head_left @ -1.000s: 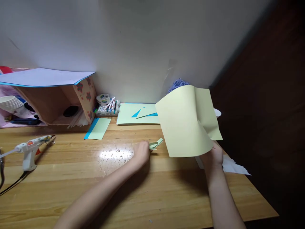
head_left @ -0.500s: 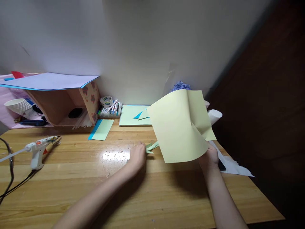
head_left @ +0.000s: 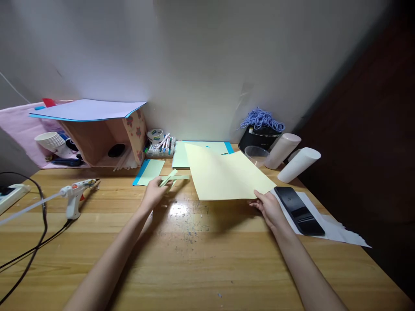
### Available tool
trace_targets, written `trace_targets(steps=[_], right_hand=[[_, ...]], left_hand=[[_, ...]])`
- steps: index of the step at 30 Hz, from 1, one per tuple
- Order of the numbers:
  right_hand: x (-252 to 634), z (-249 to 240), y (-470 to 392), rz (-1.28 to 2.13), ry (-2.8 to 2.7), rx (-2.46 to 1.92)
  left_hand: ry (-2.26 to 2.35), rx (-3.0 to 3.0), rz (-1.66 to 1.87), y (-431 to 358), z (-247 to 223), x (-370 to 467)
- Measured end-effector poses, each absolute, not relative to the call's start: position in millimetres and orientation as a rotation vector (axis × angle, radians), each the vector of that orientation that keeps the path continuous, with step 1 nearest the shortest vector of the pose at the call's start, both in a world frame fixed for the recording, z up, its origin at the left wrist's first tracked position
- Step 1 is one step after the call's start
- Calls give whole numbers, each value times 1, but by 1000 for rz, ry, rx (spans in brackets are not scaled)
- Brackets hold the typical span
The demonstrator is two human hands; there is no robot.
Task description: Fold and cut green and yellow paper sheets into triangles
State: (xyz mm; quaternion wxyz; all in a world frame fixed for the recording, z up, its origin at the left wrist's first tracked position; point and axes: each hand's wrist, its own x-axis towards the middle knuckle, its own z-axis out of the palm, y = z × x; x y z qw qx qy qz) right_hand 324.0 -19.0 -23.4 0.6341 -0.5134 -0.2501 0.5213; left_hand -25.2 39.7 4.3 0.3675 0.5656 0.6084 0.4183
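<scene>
The right hand [head_left: 270, 209] pinches the near right corner of a pale yellow paper sheet [head_left: 227, 177], lifted off the desk [head_left: 194, 259] near its back edge. The left hand [head_left: 154, 194] pinches green paper strips [head_left: 175, 177] (thin offcuts). Both need setting down flat.

A glue gun [head_left: 73, 196] lies at the table's [head_left: 201, 259] left, a phone [head_left: 298, 210] at its right, markers [head_left: 160, 147] behind.
</scene>
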Motion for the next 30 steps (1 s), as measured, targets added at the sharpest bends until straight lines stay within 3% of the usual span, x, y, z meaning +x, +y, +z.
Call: trace_targets(steps=[6, 10, 12, 18, 30], right_hand=[[304, -28, -24, 1227, -823, -1449], [307, -22, -27, 354, -962, -1612], [298, -14, -31, 75, -1112, -1591], [225, 12, -41, 688, -1846, -1328], [209, -16, -40, 458, -2010, -1208]], left_hand=[[1477, 1176, 1469, 32, 7, -49], [1346, 1110, 1433, 22, 13, -35], [1299, 1127, 1379, 14, 18, -26], [1074, 1260, 990, -9, 23, -5], [1066, 1274, 664, -14, 1, 9]])
